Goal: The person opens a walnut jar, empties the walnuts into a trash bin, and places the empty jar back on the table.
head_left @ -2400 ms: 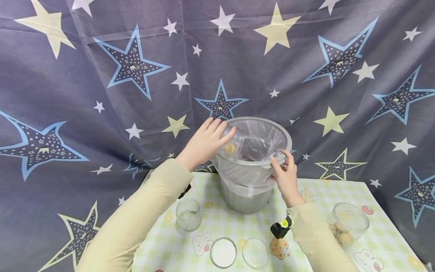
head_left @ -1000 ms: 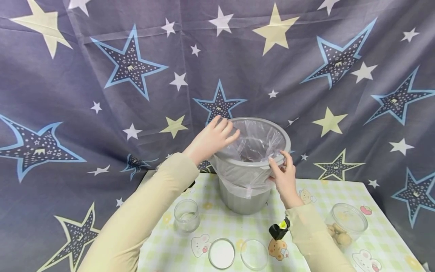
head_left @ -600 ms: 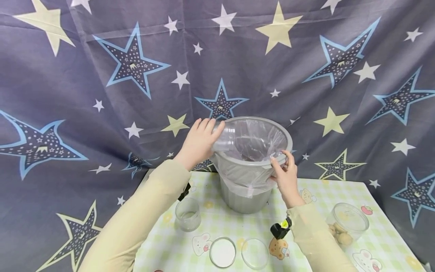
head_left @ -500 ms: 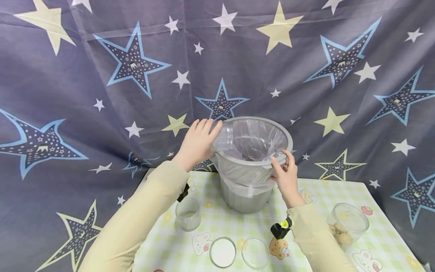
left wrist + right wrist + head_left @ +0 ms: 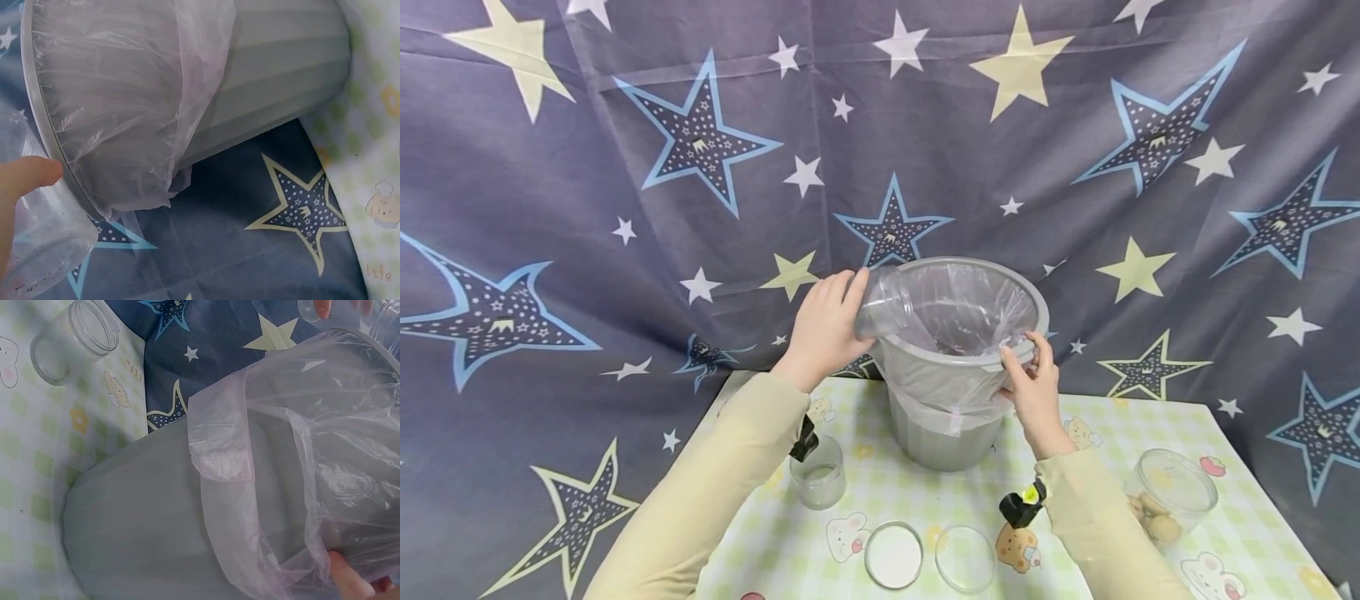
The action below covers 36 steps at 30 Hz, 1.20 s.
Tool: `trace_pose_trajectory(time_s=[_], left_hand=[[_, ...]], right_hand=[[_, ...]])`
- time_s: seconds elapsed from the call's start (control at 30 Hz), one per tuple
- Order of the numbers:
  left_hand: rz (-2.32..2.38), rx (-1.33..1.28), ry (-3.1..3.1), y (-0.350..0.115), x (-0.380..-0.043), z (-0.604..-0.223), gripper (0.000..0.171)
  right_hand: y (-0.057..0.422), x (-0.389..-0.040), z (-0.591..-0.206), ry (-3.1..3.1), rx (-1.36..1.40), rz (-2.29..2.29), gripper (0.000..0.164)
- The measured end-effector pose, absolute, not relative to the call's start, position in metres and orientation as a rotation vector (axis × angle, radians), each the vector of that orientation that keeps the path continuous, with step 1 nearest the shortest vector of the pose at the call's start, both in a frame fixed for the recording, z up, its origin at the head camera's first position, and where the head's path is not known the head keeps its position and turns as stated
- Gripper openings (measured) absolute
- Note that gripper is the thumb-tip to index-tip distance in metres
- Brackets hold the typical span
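Note:
My left hand (image 5: pixel 826 325) grips a clear plastic jar (image 5: pixel 880 310), tipped on its side at the left rim of a grey bin. The jar's mouth points into the bin, and no contents show in it. In the left wrist view my thumb lies along the jar (image 5: pixel 53 250) close to the rim. The grey bin (image 5: pixel 942 442) stands upright, lined with a thin translucent bag (image 5: pixel 936 387) folded over its outside. My right hand (image 5: pixel 1033 392) pinches the bin's front right rim and the bag there. Inside the bin, the bottom is hidden by the bag.
An open clear jar (image 5: pixel 818 483) stands on the checked tablecloth (image 5: pixel 865 450) at left. Nearer lie a white disc lid (image 5: pixel 893 557) and a clear round lid (image 5: pixel 965 560). At right is a clear tub (image 5: pixel 1180 492) holding round brown pieces (image 5: pixel 1163 528). A starry curtain (image 5: pixel 880 125) hangs behind.
A round golden piece seen by the jar 2.4 seconds ago is out of view. My left hand first moved right over the bin, then drew back left with the jar. My right hand stays put.

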State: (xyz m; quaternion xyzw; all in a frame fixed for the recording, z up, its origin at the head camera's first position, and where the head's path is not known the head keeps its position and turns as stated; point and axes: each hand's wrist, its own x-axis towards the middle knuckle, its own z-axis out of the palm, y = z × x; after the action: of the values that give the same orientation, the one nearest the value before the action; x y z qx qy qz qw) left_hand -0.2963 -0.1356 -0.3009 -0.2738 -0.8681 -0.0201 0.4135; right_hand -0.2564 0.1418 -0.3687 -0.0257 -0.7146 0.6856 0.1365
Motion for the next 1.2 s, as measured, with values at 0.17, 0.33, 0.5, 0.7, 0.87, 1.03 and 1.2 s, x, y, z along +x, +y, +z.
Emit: trace_pose_trajectory(time_s=[0.17, 0.33, 0.5, 0.7, 0.87, 1.03, 1.2], left_hand=[[-0.161, -0.635, -2.231, -0.137, -0.297, -0.306, 0.095], [-0.291, -0.546, -2.293, -0.141, -0.296, -0.312, 0.103], [-0.46, -0.446, -2.341, -0.145, -0.295, -0.322, 0.108], [-0.551, -0.408, -2.366, -0.148, -0.294, -0.329, 0.11], [-0.582, -0.39, -2.394, -0.149, -0.289, -0.333, 0.11], [-0.592, -0.389, -2.398, -0.15, -0.283, -0.337, 0.11], [-0.599, -0.391, -2.412, -0.15, -0.277, -0.342, 0.111]], right_hand=[[0.143, -0.256, -0.368, -2.087, -0.085, 1.973, 0.054], [0.143, -0.258, -0.369, -2.086, -0.099, 1.965, 0.053], [0.144, -0.257, -0.368, -2.073, -0.069, 1.955, 0.052], [0.15, -0.258, -0.368, -2.133, -0.03, 1.896, 0.052], [0.157, -0.257, -0.364, -2.252, -0.034, 1.796, 0.057], [0.166, -0.251, -0.357, -2.323, 0.01, 1.898, 0.063], [0.177, -0.242, -0.361, -2.293, 0.081, 1.969, 0.059]])
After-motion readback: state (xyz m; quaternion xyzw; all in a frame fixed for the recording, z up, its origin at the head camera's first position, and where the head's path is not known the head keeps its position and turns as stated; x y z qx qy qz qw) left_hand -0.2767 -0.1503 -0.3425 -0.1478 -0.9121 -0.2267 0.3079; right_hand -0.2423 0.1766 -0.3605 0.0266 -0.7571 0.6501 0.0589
